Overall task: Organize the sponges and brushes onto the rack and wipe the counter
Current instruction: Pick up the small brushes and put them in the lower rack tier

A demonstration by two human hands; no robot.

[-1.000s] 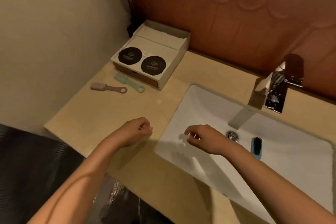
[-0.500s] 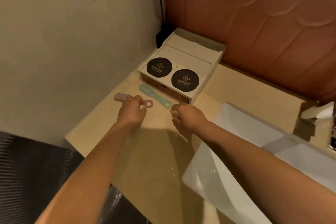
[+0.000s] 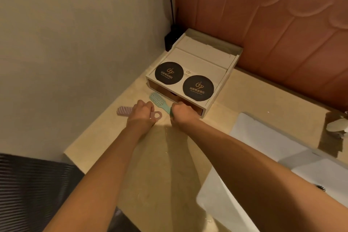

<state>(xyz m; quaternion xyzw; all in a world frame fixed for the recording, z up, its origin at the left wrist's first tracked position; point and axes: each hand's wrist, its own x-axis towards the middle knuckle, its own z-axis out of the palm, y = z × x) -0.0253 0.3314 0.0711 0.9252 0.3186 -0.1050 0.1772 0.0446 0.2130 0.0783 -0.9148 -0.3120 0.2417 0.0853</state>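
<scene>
Pink brush (image 3: 124, 110), mint-green brush (image 3: 159, 101), black discs (image 3: 169, 73) with gold logos, beige counter (image 3: 162, 156)

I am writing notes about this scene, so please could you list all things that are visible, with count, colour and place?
pink brush: 1, pink, on the counter near the left wall, handle under the left hand
green brush: 1, mint green, on the counter before the box, handle in the right hand
box: 1, white, back corner of the counter
round coasters: 2, black, on the box front
counter: 1, beige
sink: 1, white, at right
left hand: 1, closed on the pink brush
right hand: 1, closed on the green brush
</scene>
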